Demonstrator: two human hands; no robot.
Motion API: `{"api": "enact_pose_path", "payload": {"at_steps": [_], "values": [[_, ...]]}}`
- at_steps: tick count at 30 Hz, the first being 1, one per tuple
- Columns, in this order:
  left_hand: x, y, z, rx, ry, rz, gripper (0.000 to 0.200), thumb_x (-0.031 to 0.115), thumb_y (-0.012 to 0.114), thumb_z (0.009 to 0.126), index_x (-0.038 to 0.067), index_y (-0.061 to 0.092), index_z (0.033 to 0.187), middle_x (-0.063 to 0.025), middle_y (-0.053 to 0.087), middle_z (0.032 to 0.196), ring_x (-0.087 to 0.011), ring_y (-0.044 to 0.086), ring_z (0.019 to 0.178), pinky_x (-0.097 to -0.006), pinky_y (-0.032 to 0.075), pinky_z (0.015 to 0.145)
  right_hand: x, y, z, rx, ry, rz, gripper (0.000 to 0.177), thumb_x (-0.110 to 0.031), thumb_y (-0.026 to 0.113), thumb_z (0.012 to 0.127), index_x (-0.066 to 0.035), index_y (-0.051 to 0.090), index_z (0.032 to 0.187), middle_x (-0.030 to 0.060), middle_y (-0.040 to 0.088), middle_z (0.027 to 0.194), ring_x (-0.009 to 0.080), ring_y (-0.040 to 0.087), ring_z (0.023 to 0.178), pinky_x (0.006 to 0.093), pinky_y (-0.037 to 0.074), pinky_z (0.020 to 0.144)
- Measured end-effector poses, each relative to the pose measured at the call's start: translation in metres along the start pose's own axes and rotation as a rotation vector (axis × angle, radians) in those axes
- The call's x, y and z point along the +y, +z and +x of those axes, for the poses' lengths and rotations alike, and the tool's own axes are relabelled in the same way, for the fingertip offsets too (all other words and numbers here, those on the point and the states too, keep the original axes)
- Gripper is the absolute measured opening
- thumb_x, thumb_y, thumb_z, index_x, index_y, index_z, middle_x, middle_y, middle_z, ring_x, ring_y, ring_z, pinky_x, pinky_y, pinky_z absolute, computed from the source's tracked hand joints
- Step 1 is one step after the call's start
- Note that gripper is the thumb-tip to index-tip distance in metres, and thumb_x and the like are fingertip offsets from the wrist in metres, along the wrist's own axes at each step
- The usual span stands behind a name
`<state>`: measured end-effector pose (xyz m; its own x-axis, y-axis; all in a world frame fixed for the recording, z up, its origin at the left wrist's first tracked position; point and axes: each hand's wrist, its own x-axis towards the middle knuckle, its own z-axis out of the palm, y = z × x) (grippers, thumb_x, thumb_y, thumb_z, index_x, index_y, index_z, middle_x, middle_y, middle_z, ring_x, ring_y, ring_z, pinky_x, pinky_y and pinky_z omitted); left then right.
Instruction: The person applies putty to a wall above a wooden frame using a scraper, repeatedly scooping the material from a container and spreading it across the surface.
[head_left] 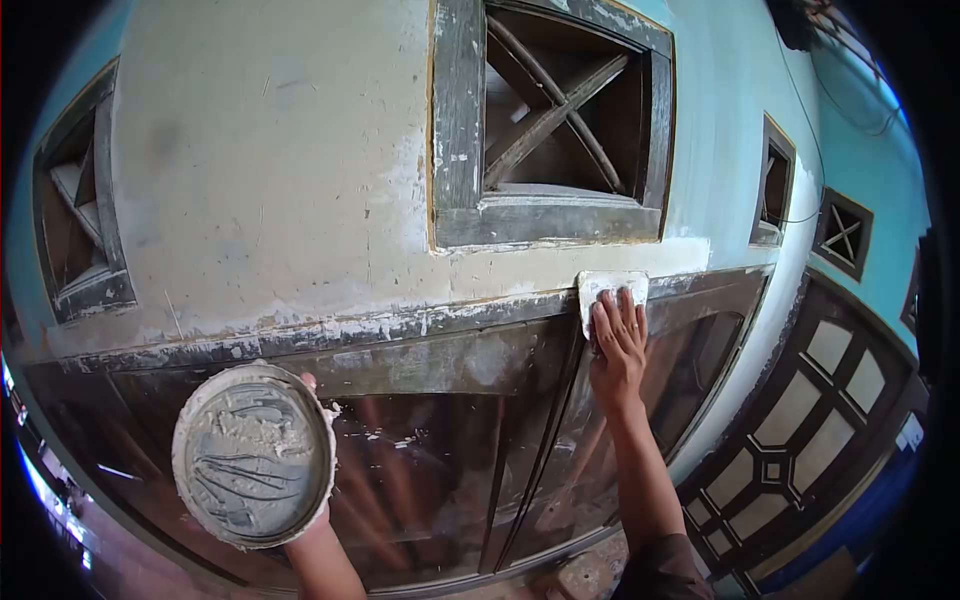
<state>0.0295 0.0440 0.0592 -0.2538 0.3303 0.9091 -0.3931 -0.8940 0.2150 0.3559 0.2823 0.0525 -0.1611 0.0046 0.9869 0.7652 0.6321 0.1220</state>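
My left hand [318, 520] grips a round shallow lid [182, 450] from behind; most of its fingers are hidden. Grey-white putty [255, 440] is smeared across the lid's inside and crusted on its rim. Up and to the right, my right hand [620, 340] presses a flat whitish square scraper [612, 283] against the wall. The scraper lies where the wall meets the dark wooden frame [440, 318] above the glass panes. White putty streaks [360, 325] run along that frame to the left of the scraper.
A wooden vent frame [545, 228] with crossed bars is set in the wall above. The wall [270, 170] is beige with scratches and turns light blue rightward. Dark glass panes [420, 470] lie below. A panelled door [800, 420] stands at right, and a wire hangs near it.
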Motion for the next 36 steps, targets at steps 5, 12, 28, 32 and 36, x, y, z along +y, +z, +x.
{"api": "enact_pose_path", "payload": {"at_steps": [5,12,28,32,36], "values": [[-0.005,0.003,-0.008,0.255,0.042,-0.656,0.112,0.086,0.040,0.081,0.006,0.019,0.157,-0.0269,0.024,0.158,-0.0585,0.025,0.140,-0.0622,0.029,0.115,0.009,-0.010,0.030,0.098,-0.002,0.054,0.055,0.015,0.052,0.078,-0.006,0.063,0.128,0.0144,0.061,0.136,0.0394,0.045,0.138,0.0531,0.029,0.116],[0.000,-0.012,-0.003,0.097,0.066,-0.254,0.101,0.079,0.038,0.086,0.007,0.022,0.156,-0.0260,0.027,0.157,-0.0529,0.026,0.142,-0.0620,0.031,0.114,0.013,0.003,-0.005,0.040,-0.021,-0.014,0.045,0.004,0.064,0.084,-0.009,0.065,0.127,0.0118,0.063,0.134,0.0366,0.048,0.136,0.0527,0.029,0.115],[0.003,0.008,0.012,0.331,0.091,-0.203,0.110,0.084,0.041,0.082,0.005,0.020,0.156,-0.0268,0.020,0.159,-0.0546,0.020,0.143,-0.0603,0.024,0.114,-0.002,-0.005,0.008,0.139,-0.100,-0.085,0.034,-0.001,0.069,0.086,-0.011,0.069,0.119,0.0100,0.065,0.132,0.0359,0.054,0.131,0.0515,0.032,0.112],[0.006,-0.010,0.003,-0.048,0.119,-0.228,0.110,0.081,0.042,0.085,0.001,0.018,0.156,-0.0297,0.013,0.160,-0.0576,0.011,0.144,-0.0617,0.005,0.122,-0.006,0.008,0.022,0.033,-0.045,0.021,0.049,0.000,0.067,0.084,-0.011,0.062,0.131,0.0125,0.057,0.141,0.0369,0.046,0.138,0.0529,0.028,0.115],[0.009,-0.008,0.004,-0.024,0.144,-0.249,0.109,0.081,0.042,0.085,0.001,0.018,0.156,-0.0294,0.013,0.160,-0.0575,0.012,0.144,-0.0614,0.006,0.122,-0.008,0.011,-0.006,-0.007,-0.032,0.028,0.047,0.004,0.063,0.085,-0.010,0.063,0.130,0.0124,0.058,0.140,0.0385,0.045,0.138,0.0539,0.028,0.115]]}}
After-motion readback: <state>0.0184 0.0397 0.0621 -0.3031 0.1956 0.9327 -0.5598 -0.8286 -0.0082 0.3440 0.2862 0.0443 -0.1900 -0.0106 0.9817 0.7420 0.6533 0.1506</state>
